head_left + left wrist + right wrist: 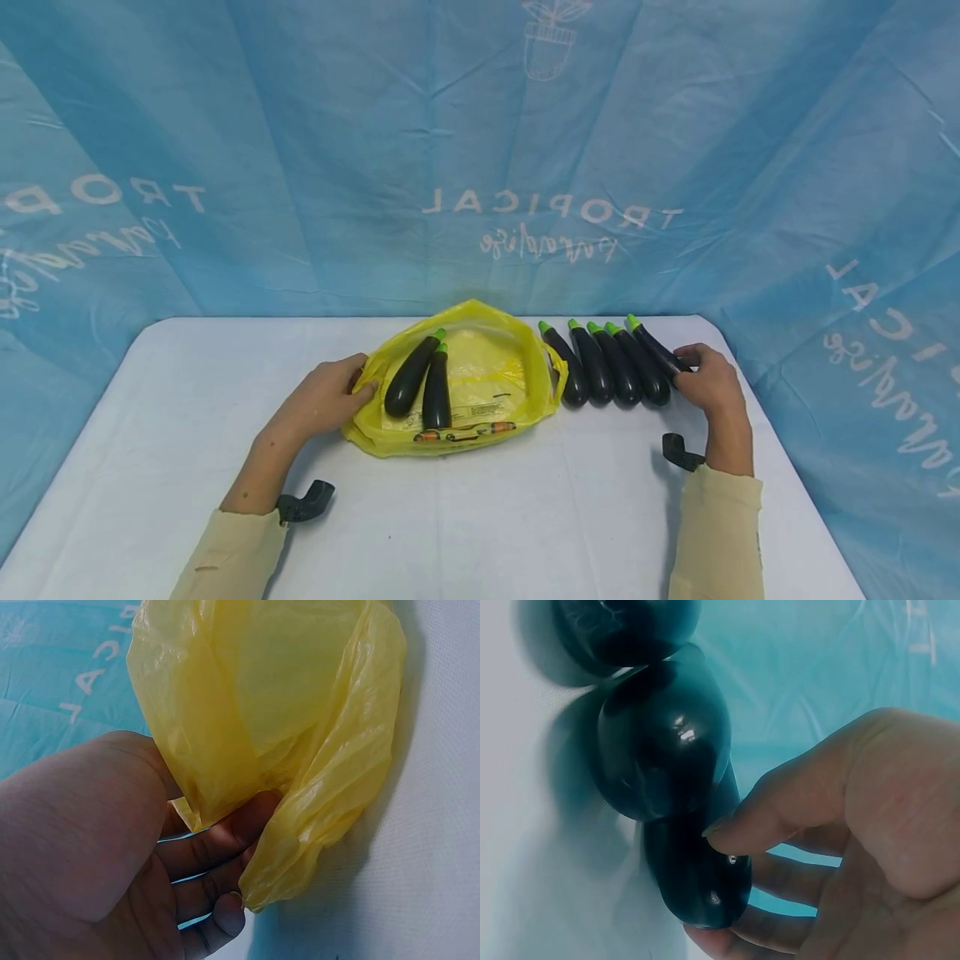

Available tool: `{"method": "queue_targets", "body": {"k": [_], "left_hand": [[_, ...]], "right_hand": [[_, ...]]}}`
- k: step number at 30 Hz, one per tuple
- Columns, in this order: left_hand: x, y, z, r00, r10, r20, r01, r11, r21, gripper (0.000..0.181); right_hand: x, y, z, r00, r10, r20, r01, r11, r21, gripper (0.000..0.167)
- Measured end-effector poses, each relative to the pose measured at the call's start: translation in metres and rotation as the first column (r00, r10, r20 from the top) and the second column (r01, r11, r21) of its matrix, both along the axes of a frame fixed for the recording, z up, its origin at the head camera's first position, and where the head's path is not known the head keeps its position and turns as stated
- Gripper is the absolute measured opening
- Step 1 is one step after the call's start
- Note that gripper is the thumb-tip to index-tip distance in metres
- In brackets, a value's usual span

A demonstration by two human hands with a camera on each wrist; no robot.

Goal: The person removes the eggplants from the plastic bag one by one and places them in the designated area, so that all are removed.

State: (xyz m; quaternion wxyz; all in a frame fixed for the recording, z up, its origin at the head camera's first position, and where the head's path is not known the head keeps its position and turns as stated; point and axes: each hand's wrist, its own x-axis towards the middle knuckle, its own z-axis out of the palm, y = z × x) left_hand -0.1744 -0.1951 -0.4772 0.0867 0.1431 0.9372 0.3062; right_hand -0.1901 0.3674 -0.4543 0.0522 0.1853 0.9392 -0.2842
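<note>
A yellow plastic bag (491,367) lies with its mouth spread, two dark eggplants (408,379) with green stems inside its left part. My left hand (322,400) holds the bag's left edge; in the left wrist view its fingers (214,847) are curled at the yellow film (322,780). Right of the bag several eggplants (596,367) stand side by side in a row. My right hand (708,383) grips the lower end of the rightmost eggplant (652,346). The right wrist view shows the thumb on that eggplant (697,877) and the fingers behind it.
The white table (480,517) holds the bag and the row near its back edge. A blue printed curtain (360,167) hangs behind and at both sides. Dark curved wrist mounts (307,502) sit on both wrists.
</note>
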Motion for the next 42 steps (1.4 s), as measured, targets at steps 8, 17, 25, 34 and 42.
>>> {"method": "queue_targets", "body": {"k": [8,17,25,34,42], "left_hand": [[-0.0010,0.0005,0.0004,1.000,0.010,0.014,-0.010,1.000,-0.016,0.017],[-0.0024,0.0008,0.0003,1.000,0.000,0.010,0.000,1.000,-0.013,0.013],[-0.0035,0.0014,-0.0010,1.000,0.000,0.014,0.000,1.000,-0.021,0.017],[-0.0016,0.0019,-0.0004,1.000,0.000,0.019,0.000,1.000,-0.016,0.012],[-0.0004,0.0023,-0.0003,1.000,0.006,0.027,-0.006,1.000,-0.019,0.012]], "right_hand": [[-0.0017,0.0022,-0.0029,1.000,-0.007,0.012,0.007,1.000,-0.027,0.060],[-0.0018,-0.0023,0.0034,0.999,-0.018,0.031,0.020,0.999,-0.049,0.058],[-0.0034,-0.0014,0.0041,0.999,-0.044,-0.001,0.044,0.998,-0.041,0.057],[-0.0037,-0.0046,-0.0014,0.999,-0.026,-0.033,0.025,0.999,-0.037,0.055],[-0.0028,-0.0059,-0.0047,0.999,-0.003,-0.035,0.002,1.000,-0.029,0.052]]}}
